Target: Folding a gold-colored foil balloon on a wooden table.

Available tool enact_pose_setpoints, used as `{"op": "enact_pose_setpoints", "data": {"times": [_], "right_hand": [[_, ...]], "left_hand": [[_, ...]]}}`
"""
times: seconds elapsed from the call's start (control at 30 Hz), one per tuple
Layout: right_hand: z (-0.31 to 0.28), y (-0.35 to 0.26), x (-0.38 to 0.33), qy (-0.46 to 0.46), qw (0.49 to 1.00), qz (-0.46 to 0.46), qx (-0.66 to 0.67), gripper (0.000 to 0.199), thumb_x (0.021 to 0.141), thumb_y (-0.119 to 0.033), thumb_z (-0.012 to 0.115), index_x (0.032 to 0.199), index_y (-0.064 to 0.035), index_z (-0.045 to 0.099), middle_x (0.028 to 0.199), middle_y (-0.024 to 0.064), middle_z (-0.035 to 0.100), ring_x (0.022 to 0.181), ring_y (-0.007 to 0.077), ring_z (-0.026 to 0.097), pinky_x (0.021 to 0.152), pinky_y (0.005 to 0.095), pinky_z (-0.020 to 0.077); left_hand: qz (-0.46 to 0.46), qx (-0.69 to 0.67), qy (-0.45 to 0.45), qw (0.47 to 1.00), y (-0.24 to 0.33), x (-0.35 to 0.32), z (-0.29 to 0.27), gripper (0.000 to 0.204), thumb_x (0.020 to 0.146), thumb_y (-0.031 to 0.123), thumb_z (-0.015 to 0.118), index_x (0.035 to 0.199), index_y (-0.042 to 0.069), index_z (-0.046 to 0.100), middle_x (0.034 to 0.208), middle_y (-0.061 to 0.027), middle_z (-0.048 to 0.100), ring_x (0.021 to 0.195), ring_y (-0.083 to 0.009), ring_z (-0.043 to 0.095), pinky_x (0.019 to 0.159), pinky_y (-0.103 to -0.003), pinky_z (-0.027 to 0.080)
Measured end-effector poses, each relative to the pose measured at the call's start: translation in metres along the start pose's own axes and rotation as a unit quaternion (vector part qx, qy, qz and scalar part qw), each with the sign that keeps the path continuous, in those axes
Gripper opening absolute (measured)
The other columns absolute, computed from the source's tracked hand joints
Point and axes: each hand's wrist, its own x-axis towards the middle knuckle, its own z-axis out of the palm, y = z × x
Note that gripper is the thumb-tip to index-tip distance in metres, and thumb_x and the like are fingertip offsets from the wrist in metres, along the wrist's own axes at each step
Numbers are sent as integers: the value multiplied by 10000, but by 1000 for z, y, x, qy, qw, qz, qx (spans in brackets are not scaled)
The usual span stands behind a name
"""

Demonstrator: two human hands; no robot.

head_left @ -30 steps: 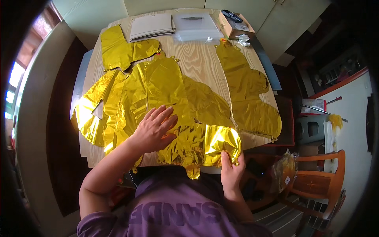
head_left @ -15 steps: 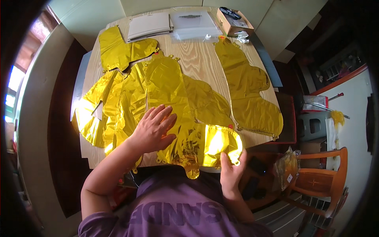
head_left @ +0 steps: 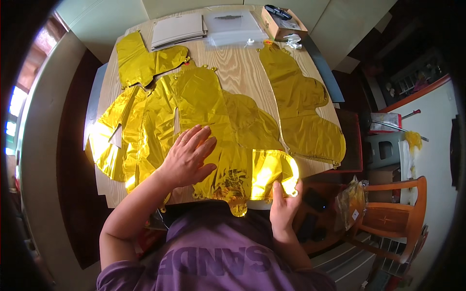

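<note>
A flat, uninflated gold foil balloon (head_left: 201, 99) lies across the middle of the table, its near tab hanging past the front edge. My left hand (head_left: 187, 157) rests over its middle with the fingers stretched out and nothing held. At the balloon's shiny near-right corner, my right hand (head_left: 284, 206) pinches the edge, thumb on top and fingers hidden beneath. More gold foil balloons lie around it: a crumpled one (head_left: 158, 116) to the left, another (head_left: 141, 60) at the far left, and a wavy-edged one (head_left: 296, 102) on the right.
Along the back of the wooden table (head_left: 238, 72) are a stack of grey-white boards (head_left: 178, 30), clear plastic sheets (head_left: 235, 29) and an open cardboard box (head_left: 286, 29) with a black object in it. A wooden chair (head_left: 393, 218) stands to the right, with a clear plastic bag (head_left: 350, 203) beside it.
The whole view has shifted slightly, so the table and balloons sit a little further up and left. Both hands keep nearly the same places on the balloon.
</note>
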Motion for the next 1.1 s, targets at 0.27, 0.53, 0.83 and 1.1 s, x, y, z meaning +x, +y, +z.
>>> {"op": "enact_pose_setpoints", "data": {"times": [0.27, 0.53, 0.83, 1.1], "right_hand": [[0, 0, 2, -19, 1000, -7, 12, 377, 975, -22, 646, 1318, 36, 500, 1212, 96, 629, 1067, 134, 619, 919, 301, 520], [2, 0, -1, 14, 999, 7, -33, 276, 956, 0, 662, 1221, 29, 590, 1107, 55, 682, 971, 117, 644, 886, 290, 524], [2, 0, 0, 8, 999, 5, -47, 242, 963, 9, 649, 1199, 25, 593, 1080, 46, 684, 941, 108, 645, 853, 279, 528], [6, -11, 2, 9, 1000, -7, 0, 218, 964, 27, 636, 1180, 41, 606, 1011, 13, 668, 861, 52, 589, 750, 239, 494]], "left_hand": [[84, -57, -6, 995, 5, 5, 3, 606, 801, 273, 801, 1336, 71, 602, 1440, -198, 530, 1379, -413, 473, 1143, -555, 376], [92, -73, -29, 993, 7, 8, 10, 561, 847, 274, 762, 1344, 67, 604, 1434, -188, 539, 1383, -404, 473, 1149, -555, 369], [89, -75, -26, 993, 6, 7, 11, 560, 854, 266, 752, 1353, 66, 598, 1437, -190, 537, 1388, -404, 468, 1154, -560, 364], [85, -84, -18, 993, 7, 7, 12, 573, 831, 267, 757, 1344, 66, 599, 1447, -194, 527, 1392, -413, 461, 1152, -563, 363]]}}
